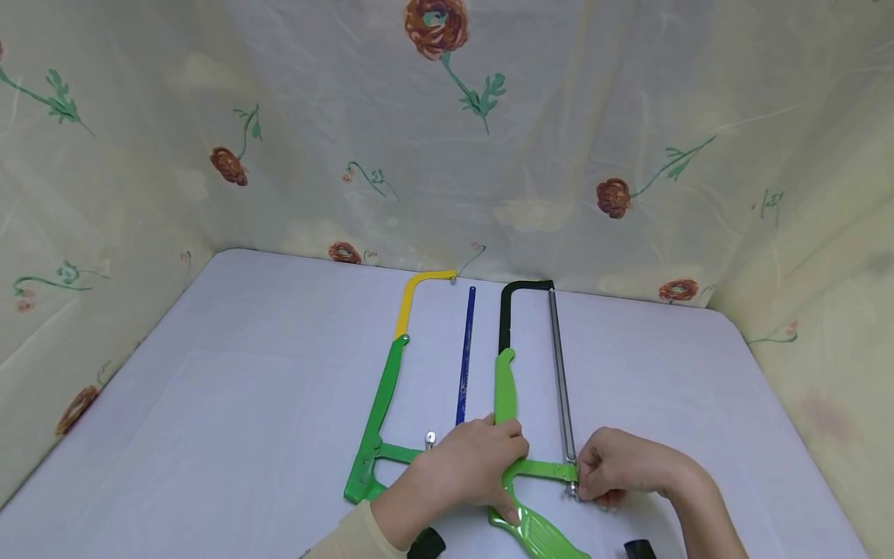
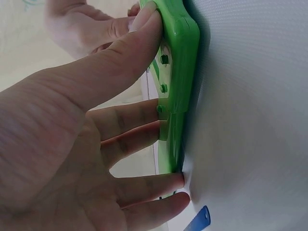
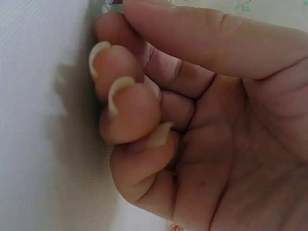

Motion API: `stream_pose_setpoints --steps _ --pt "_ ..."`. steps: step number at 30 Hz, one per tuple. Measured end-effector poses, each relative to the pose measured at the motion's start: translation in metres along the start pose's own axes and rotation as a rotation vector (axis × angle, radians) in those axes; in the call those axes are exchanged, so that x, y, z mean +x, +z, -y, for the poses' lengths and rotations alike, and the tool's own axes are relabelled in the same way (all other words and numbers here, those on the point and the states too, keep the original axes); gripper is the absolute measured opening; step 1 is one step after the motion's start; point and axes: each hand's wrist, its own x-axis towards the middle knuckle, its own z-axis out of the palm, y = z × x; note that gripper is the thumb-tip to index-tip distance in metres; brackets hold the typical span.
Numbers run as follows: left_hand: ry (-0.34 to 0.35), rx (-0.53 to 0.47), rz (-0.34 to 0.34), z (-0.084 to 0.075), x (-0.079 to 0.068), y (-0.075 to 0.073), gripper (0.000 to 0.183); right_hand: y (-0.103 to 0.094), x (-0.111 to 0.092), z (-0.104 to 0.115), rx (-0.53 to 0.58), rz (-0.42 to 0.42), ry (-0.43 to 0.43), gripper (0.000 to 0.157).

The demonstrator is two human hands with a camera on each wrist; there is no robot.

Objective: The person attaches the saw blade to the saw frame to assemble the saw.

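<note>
A hacksaw with a light green handle (image 1: pixel 504 388) and a black front bow (image 1: pixel 504 318) lies on the white table. Along its right side runs a grey metal blade (image 1: pixel 561 373). My left hand (image 1: pixel 468 462) holds the saw frame down, the thumb on the handle and the fingers against the frame. In the left wrist view the green frame (image 2: pixel 178 101) shows between thumb and fingers. At the blade's near end my right hand (image 1: pixel 628 466) pinches the small metal wing nut (image 1: pixel 573 491), partly hidden by the fingertips. The other right fingers are curled in toward the palm.
To the left lies a second hacksaw (image 1: pixel 377 404), dark green with a yellow bow, with no blade strung across it. A loose blue hacksaw blade (image 1: pixel 466 357) lies between the two saws. Flower-printed sheeting (image 1: pixel 314 116) rises behind the table (image 1: pixel 244 388) and at both sides.
</note>
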Motion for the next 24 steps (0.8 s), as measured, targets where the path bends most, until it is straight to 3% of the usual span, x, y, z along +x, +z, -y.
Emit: stream_pose_setpoints --steps 7,16,24 --pt "-0.005 -0.005 0.008 0.0 -0.001 -0.0016 0.07 0.0002 0.0009 0.0001 0.003 0.014 -0.016 0.021" --pt "-0.004 -0.013 0.004 0.0002 -0.001 -0.0015 0.068 -0.0003 0.0011 0.0031 -0.023 0.021 0.018 0.042" --pt "0.0 -0.013 0.015 0.001 -0.0009 -0.0015 0.069 0.006 0.0043 0.0078 -0.086 -0.032 0.067 0.037"
